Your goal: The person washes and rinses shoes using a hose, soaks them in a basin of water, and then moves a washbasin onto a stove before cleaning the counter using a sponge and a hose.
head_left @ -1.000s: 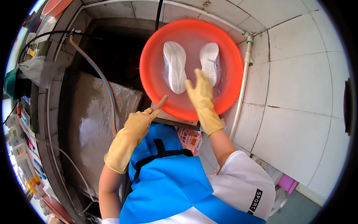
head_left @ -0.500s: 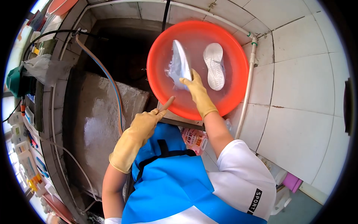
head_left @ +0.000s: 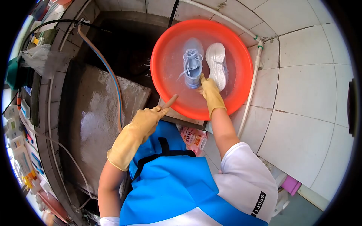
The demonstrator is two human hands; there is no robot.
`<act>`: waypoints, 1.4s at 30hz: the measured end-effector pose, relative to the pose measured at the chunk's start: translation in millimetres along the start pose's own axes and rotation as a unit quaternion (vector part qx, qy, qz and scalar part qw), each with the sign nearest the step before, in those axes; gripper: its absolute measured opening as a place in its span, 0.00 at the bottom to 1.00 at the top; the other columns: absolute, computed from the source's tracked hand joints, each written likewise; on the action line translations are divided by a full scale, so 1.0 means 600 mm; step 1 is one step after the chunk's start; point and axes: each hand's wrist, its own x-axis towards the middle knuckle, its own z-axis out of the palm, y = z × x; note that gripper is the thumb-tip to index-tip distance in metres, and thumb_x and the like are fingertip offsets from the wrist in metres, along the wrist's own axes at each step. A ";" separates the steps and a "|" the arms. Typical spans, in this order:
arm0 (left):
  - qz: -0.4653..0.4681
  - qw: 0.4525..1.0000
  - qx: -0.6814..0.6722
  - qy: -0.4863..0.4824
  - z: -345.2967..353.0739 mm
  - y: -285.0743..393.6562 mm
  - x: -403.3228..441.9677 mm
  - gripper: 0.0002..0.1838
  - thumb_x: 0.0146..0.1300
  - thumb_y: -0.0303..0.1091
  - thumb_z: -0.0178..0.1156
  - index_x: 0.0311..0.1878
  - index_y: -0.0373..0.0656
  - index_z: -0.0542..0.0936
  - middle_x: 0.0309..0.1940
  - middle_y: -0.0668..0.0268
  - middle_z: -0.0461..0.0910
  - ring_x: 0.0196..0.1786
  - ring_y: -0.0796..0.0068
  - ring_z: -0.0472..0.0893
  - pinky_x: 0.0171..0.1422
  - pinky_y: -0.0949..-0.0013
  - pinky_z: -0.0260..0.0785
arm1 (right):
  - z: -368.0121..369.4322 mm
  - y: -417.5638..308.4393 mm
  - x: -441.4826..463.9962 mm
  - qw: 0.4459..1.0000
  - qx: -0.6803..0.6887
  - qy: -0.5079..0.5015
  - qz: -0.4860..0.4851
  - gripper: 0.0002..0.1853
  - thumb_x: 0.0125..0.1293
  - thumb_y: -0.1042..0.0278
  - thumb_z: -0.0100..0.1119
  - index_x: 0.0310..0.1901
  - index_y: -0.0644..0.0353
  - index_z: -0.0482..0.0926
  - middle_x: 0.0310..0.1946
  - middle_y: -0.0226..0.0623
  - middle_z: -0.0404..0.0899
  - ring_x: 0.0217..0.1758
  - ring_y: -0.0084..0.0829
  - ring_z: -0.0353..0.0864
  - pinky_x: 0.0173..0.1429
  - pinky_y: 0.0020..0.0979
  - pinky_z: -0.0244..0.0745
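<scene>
A red basin (head_left: 167, 98) holds cloudy water and two shoes. The left shoe (head_left: 193, 64) lies with its laces and opening facing up, light blue-grey and partly under water. Beside it the right shoe (head_left: 216, 64) rests with its white sole up. My right hand (head_left: 211, 92), in a yellow rubber glove, is at the heel of the laced shoe, fingers closed against it. Outside the basin's near rim, my left hand (head_left: 145, 119), also gloved, grips a brown stick-like handle (head_left: 170, 102); its other end is hidden by the glove.
Left of the basin are a wet stone slab (head_left: 102, 101), a dark sink hollow and a hose (head_left: 109, 69). A white pipe (head_left: 250, 96) runs along the tiled wall at right. A pink bag (head_left: 193, 138) sits below the basin, and bottles line the far left.
The left shoe has turned from sole up, through its side, to laces up. My right hand has moved from the right shoe to the left one. My left hand keeps its hold on the handle.
</scene>
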 end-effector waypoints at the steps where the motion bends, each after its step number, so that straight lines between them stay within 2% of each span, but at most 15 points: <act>1: -0.001 1.000 -0.002 -0.003 0.000 0.000 0.001 0.40 0.65 0.22 0.55 0.81 0.54 0.63 0.74 0.47 0.71 0.56 0.47 0.86 0.58 0.53 0.82 | -0.012 -0.008 -0.007 0.969 -0.246 0.019 -0.025 0.29 0.77 0.37 0.53 0.48 0.62 0.84 0.38 0.40 0.87 0.37 0.30 0.88 0.38 0.35 0.84; 5: 0.000 1.000 -0.009 -0.011 -0.016 0.003 -0.006 0.40 0.66 0.23 0.55 0.82 0.53 0.62 0.74 0.47 0.71 0.56 0.46 0.85 0.58 0.52 0.82 | -0.021 -0.012 -0.012 0.988 -0.145 -0.039 -0.017 0.28 0.79 0.46 0.55 0.61 0.67 0.77 0.54 0.46 0.85 0.52 0.34 0.88 0.54 0.38 0.84; 8: 0.002 1.000 -0.016 -0.018 -0.017 0.006 -0.008 0.39 0.66 0.22 0.55 0.82 0.52 0.62 0.74 0.47 0.71 0.58 0.46 0.85 0.60 0.52 0.80 | -0.002 -0.061 -0.140 0.955 -0.196 0.104 -0.197 0.30 0.77 0.42 0.49 0.73 0.50 0.71 0.62 0.38 0.84 0.67 0.40 0.80 0.70 0.41 0.70; 13: -0.003 1.000 -0.002 -0.028 -0.025 0.011 -0.011 0.39 0.67 0.22 0.54 0.82 0.50 0.61 0.75 0.48 0.71 0.60 0.47 0.83 0.62 0.53 0.78 | 0.048 -0.116 -0.125 0.975 -0.072 0.057 -0.201 0.34 0.75 0.43 0.58 0.74 0.58 0.71 0.65 0.44 0.81 0.70 0.37 0.77 0.71 0.39 0.70; 15: -0.002 1.000 -0.001 -0.018 -0.019 0.009 -0.011 0.39 0.67 0.22 0.54 0.82 0.50 0.61 0.74 0.48 0.71 0.60 0.47 0.84 0.62 0.52 0.78 | 0.067 -0.151 -0.145 0.973 -0.067 0.162 -0.148 0.35 0.73 0.42 0.60 0.72 0.58 0.72 0.64 0.43 0.82 0.70 0.39 0.77 0.72 0.40 0.69; 17: 0.002 1.000 0.001 -0.010 -0.012 0.007 -0.012 0.38 0.67 0.22 0.53 0.82 0.50 0.62 0.74 0.48 0.71 0.59 0.47 0.84 0.61 0.52 0.79 | 0.068 -0.133 -0.073 0.974 -0.058 0.169 -0.139 0.34 0.71 0.44 0.63 0.69 0.60 0.74 0.63 0.44 0.82 0.66 0.41 0.79 0.71 0.40 0.72; 20: 0.001 1.000 -0.011 0.002 -0.002 0.000 -0.009 0.38 0.67 0.22 0.53 0.81 0.51 0.63 0.74 0.47 0.72 0.56 0.47 0.86 0.60 0.52 0.80 | 0.037 -0.097 0.025 0.993 -0.082 0.027 -0.086 0.32 0.72 0.48 0.62 0.71 0.57 0.72 0.63 0.42 0.81 0.67 0.41 0.78 0.70 0.42 0.71; 22: 0.013 1.000 -0.010 0.023 0.008 -0.007 -0.007 0.38 0.67 0.23 0.54 0.81 0.51 0.64 0.73 0.47 0.72 0.54 0.47 0.86 0.59 0.51 0.81 | 0.038 -0.049 0.096 0.990 0.071 -0.015 -0.121 0.30 0.74 0.50 0.61 0.71 0.58 0.73 0.66 0.43 0.78 0.67 0.38 0.77 0.71 0.42 0.71; 23: 0.009 1.000 -0.011 0.023 0.006 -0.008 -0.008 0.38 0.67 0.23 0.54 0.81 0.51 0.64 0.73 0.47 0.72 0.54 0.47 0.86 0.59 0.51 0.81 | 0.043 -0.051 0.091 0.990 0.070 -0.019 -0.121 0.30 0.74 0.50 0.61 0.71 0.58 0.73 0.66 0.43 0.78 0.67 0.38 0.77 0.71 0.42 0.71; 25: 0.008 1.000 -0.019 0.022 0.002 -0.005 -0.011 0.37 0.68 0.23 0.53 0.81 0.51 0.64 0.73 0.47 0.72 0.55 0.46 0.86 0.59 0.52 0.81 | 0.050 -0.058 0.053 0.976 -0.011 0.108 -0.189 0.32 0.75 0.50 0.60 0.73 0.58 0.69 0.70 0.45 0.74 0.71 0.39 0.75 0.73 0.42 0.70; 31: 0.002 1.000 0.004 0.005 -0.017 0.002 -0.016 0.37 0.69 0.23 0.52 0.82 0.51 0.62 0.73 0.46 0.72 0.54 0.46 0.86 0.59 0.53 0.81 | 0.079 -0.122 -0.068 0.978 -0.006 0.063 -0.201 0.40 0.74 0.46 0.61 0.79 0.58 0.59 0.80 0.49 0.61 0.82 0.41 0.63 0.79 0.39 0.64; 33: -0.005 1.000 -0.007 0.009 -0.012 -0.002 -0.014 0.37 0.69 0.24 0.52 0.82 0.50 0.62 0.73 0.45 0.72 0.54 0.46 0.86 0.59 0.52 0.81 | 0.102 -0.132 -0.049 0.965 -0.020 0.110 -0.238 0.38 0.73 0.50 0.64 0.77 0.60 0.64 0.76 0.51 0.67 0.78 0.45 0.69 0.79 0.42 0.65; 35: -0.014 1.000 -0.017 0.013 -0.013 -0.005 -0.013 0.37 0.69 0.24 0.53 0.82 0.50 0.61 0.73 0.45 0.71 0.54 0.46 0.86 0.59 0.52 0.81 | 0.113 -0.130 -0.013 0.800 -0.235 0.232 -0.501 0.34 0.70 0.56 0.66 0.73 0.62 0.69 0.70 0.53 0.74 0.72 0.50 0.74 0.77 0.46 0.68; 36: -0.026 0.999 -0.013 0.025 -0.016 -0.004 -0.010 0.37 0.69 0.25 0.53 0.82 0.50 0.62 0.73 0.44 0.71 0.55 0.46 0.86 0.58 0.51 0.81 | 0.121 -0.133 -0.008 0.758 -0.235 0.250 -0.555 0.31 0.68 0.59 0.67 0.70 0.63 0.73 0.64 0.54 0.79 0.68 0.53 0.77 0.74 0.47 0.70; 42: -0.065 0.993 -0.032 0.095 -0.037 -0.007 0.013 0.36 0.68 0.26 0.54 0.81 0.49 0.63 0.73 0.41 0.71 0.56 0.42 0.85 0.59 0.47 0.81 | 0.123 -0.139 0.002 0.781 -0.289 0.217 -0.510 0.30 0.69 0.61 0.64 0.71 0.60 0.73 0.66 0.48 0.78 0.64 0.51 0.78 0.72 0.46 0.70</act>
